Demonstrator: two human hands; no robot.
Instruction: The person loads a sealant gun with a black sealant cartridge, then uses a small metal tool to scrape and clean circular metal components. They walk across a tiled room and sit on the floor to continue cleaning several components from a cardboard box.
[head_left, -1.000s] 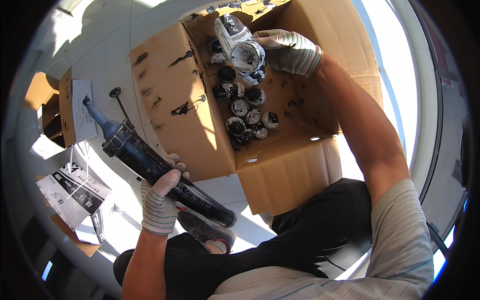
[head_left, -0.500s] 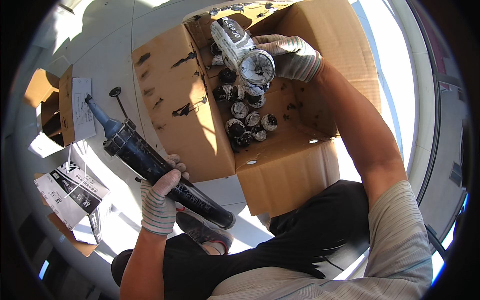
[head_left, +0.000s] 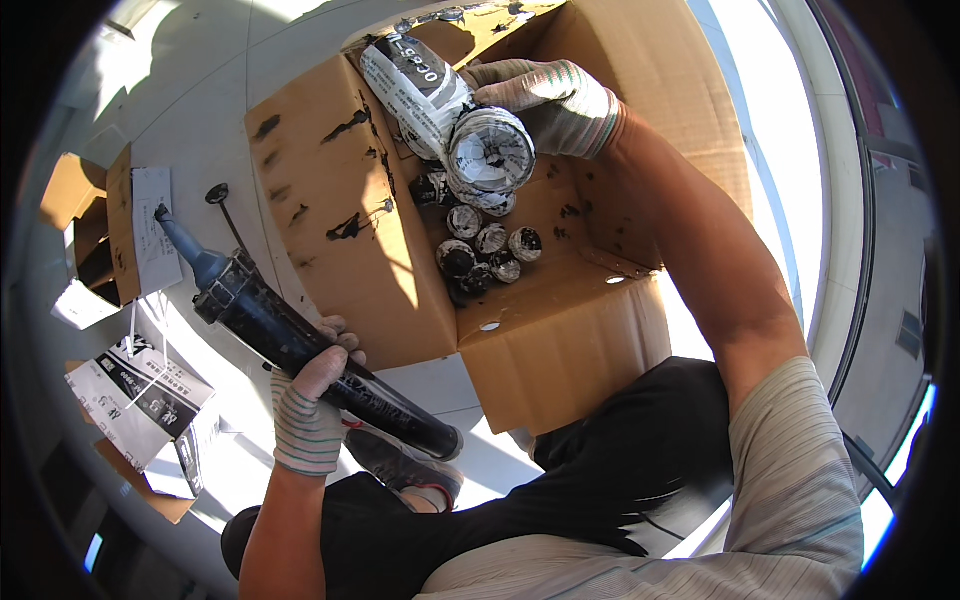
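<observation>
Gloved in striped white knit, my left hand [head_left: 308, 405] is wrapped round the barrel of a black caulking gun [head_left: 275, 325]. Its grey-blue nozzle [head_left: 192, 245] points up and to the left. My right hand [head_left: 568, 105], in a matching glove, has its fingers against a crumpled, printed foil sealant pack [head_left: 415, 85] above the open cardboard box [head_left: 325, 190]. A round, pleated white end [head_left: 491, 150] of foil faces me beside that hand. Some right fingertips are hidden behind the foil. Below, several balled-up foil scraps [head_left: 464, 222] smeared black lie in the box.
A thin rod with a dark disc end [head_left: 218, 194] shows beside the gun. Left on the pale tiled floor [head_left: 215, 110] stand an open small carton [head_left: 152, 225] and a printed white-and-black carton [head_left: 135, 400]. My shoe [head_left: 395, 465] is below the gun.
The foil pack has shifted left, tilts further over, and looks larger. My right hand has moved slightly with it. The left hand keeps its hold on the gun; the whole view has shifted a little.
</observation>
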